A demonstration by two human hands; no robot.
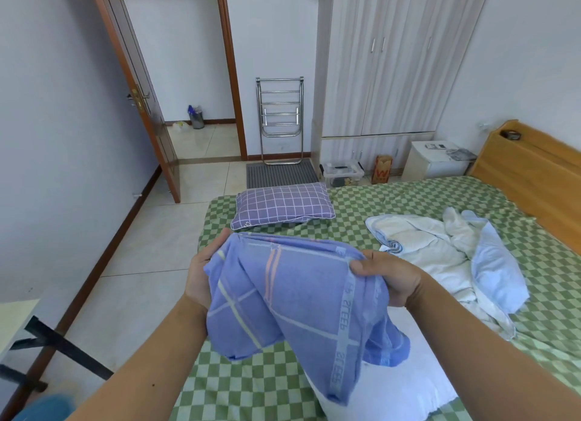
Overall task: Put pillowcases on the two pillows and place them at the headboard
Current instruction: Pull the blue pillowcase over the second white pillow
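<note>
Both hands held a blue pillowcase (295, 298) above the bed (393, 197).
Left hand (198, 276) and right hand (388, 276) gripped its bunched top edge; a bare white pillow (393, 386) lay beneath.

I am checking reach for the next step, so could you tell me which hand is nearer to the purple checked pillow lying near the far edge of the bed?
Left. The left hand grips the blue pillowcase just below the purple checked pillow; the right hand grips it further right.

Bright, even daylight fills the room, with soft shadows and mild glare on the floor tiles (201, 141). Wide-angle distortion bends the door (138, 84) and wardrobe (393, 59) (edges blur slightly).
</note>
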